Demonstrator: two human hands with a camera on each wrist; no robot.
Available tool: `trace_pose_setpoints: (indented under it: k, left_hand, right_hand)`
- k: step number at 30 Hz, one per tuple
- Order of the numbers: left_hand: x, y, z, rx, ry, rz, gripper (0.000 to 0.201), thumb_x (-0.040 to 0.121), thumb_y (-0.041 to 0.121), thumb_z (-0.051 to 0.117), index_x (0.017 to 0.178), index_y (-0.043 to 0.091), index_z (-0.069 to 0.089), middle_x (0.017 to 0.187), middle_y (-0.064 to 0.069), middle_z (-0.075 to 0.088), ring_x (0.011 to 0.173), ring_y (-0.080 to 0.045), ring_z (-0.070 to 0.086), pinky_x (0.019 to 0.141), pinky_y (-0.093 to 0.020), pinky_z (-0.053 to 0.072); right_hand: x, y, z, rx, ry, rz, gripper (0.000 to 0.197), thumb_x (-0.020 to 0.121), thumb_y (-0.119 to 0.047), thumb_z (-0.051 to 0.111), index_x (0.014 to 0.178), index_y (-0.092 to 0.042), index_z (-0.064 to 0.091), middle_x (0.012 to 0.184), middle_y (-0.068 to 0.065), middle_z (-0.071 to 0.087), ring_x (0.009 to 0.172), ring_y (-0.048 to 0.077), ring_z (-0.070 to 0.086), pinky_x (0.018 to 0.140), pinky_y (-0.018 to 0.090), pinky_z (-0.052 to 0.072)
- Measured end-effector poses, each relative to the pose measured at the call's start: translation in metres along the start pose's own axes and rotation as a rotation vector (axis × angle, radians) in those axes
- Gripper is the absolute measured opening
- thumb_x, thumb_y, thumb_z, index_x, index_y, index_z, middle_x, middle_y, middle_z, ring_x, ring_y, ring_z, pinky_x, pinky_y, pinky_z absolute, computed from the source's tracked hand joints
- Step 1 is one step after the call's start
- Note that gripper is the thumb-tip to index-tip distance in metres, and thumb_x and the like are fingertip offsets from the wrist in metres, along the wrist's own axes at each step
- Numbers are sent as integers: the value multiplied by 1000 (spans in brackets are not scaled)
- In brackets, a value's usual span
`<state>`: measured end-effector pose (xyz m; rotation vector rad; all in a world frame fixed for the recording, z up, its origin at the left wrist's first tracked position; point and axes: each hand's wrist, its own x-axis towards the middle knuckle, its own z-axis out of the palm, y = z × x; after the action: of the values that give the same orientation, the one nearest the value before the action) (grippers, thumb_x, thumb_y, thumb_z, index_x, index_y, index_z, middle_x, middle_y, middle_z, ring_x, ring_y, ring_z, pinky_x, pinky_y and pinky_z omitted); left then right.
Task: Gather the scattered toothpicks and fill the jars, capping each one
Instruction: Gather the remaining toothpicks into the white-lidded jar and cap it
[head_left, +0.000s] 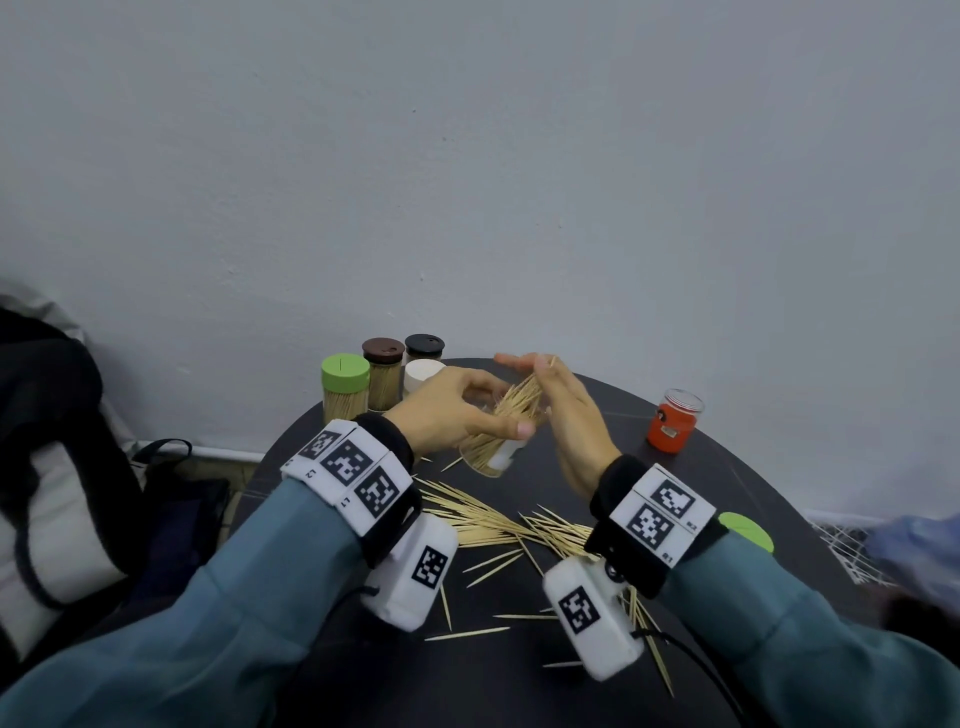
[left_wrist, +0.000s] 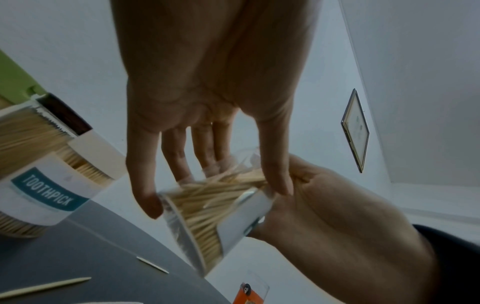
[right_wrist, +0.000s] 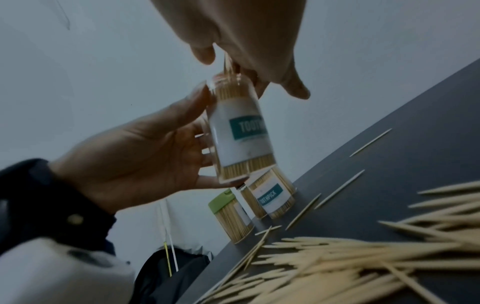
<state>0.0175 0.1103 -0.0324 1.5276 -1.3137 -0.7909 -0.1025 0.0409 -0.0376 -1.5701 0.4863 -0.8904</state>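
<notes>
Over at 9 o'clock on my bench (head_left: 597, 410) sit the capped jars (head_left: 345, 387), packed full. My left hand (head_left: 452, 410) is wrapped around the open jar (head_left: 493, 452), tilted and lifted off the bench. My right hand (head_left: 566, 415) pinches a bunch of toothpicks (head_left: 522, 397) at its mouth, I think; it's blurry. Loose toothpicks (head_left: 498, 525) lie scattered at 6 o'clock, a red jar (head_left: 674, 421) sits at 2 o'clock.
</notes>
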Motion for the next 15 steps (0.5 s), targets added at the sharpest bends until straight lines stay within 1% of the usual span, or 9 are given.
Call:
trace_pose_setpoints:
  k: [1, 2, 4, 6, 8, 9, 11, 13, 15]
  left_hand:
    - [0, 0, 0, -1, -1, 0, 41, 76, 20, 76, 114, 14, 61, 88, 11, 60, 87, -2, 55, 80, -22, 44]
    - [0, -1, 0, -3, -5, 1, 41, 76, 20, 76, 114, 14, 61, 88, 11, 60, 88, -2, 55, 80, -22, 44]
    - [0, -1, 0, -8, -10, 4, 38, 76, 20, 76, 112, 15, 62, 87, 11, 61, 86, -2, 56, 79, -21, 44]
    - [0, -2, -1, -11, -12, 1, 35, 76, 19, 76, 109, 15, 63, 86, 10, 61, 85, -3, 56, 80, -23, 45]
    - [0, -2, -1, -15, -14, -6, 36, 76, 20, 76, 109, 14, 63, 87, 8, 62, 88, -6, 58, 86, -28, 46]
    - [1, -2, -1, -13, -11, -8, 38, 75, 21, 76, 110, 13, 63, 89, 7, 62, 91, -8, 58, 88, -30, 46]
    - [1, -2, -1, -7, 2, -10, 42, 76, 22, 76, 114, 12, 63, 92, 7, 62, 95, -10, 57, 90, -32, 46]
    - [1, -3, -2, -14, 21, -10, 42, 76, 22, 75, 115, 12, 62, 93, 6, 62, 98, -13, 58, 91, -33, 46]
    - [2, -5, -3, -25, 42, -19, 45, 77, 22, 75, 118, 10, 61, 101, -1, 64, 103, -17, 59, 93, -37, 48]
  right_hand:
    - [1, -1, -1, -12, 24, -20, 33, 101, -25, 29, 96, -13, 58, 117, 0, 62, 104, 16, 60, 88, 23, 50]
    - [2, -3, -1, -12, 39, -31, 33, 102, -24, 27, 86, -14, 54, 118, 2, 63, 108, 18, 58, 89, 25, 49]
    - [3, -2, 0, 0, 27, -43, 32, 102, -19, 26, 78, -13, 45, 117, 7, 62, 101, 18, 61, 77, 19, 52]
    - [2, 3, 0, -2, -7, -49, 30, 102, -14, 26, 82, -8, 47, 118, 11, 61, 91, 11, 64, 70, 15, 52]
    - [2, 8, -1, -30, -27, -54, 29, 102, -11, 26, 100, 1, 53, 118, 10, 61, 88, 2, 65, 71, 13, 50]
    - [2, 9, -2, -45, -30, -60, 30, 101, -10, 27, 109, 2, 53, 118, 9, 61, 89, -2, 64, 72, 12, 50]
    - [2, 8, -4, -92, -26, -64, 32, 101, -10, 28, 117, -1, 54, 117, 6, 60, 90, -7, 61, 74, 9, 47]
    - [2, 7, -6, -153, -34, -59, 34, 101, -11, 29, 119, -2, 57, 113, 6, 62, 86, -6, 61, 73, 6, 45]
    - [-1, 8, -4, -195, -62, -45, 34, 101, -11, 30, 119, -2, 57, 118, 7, 61, 94, -1, 60, 77, 5, 44]
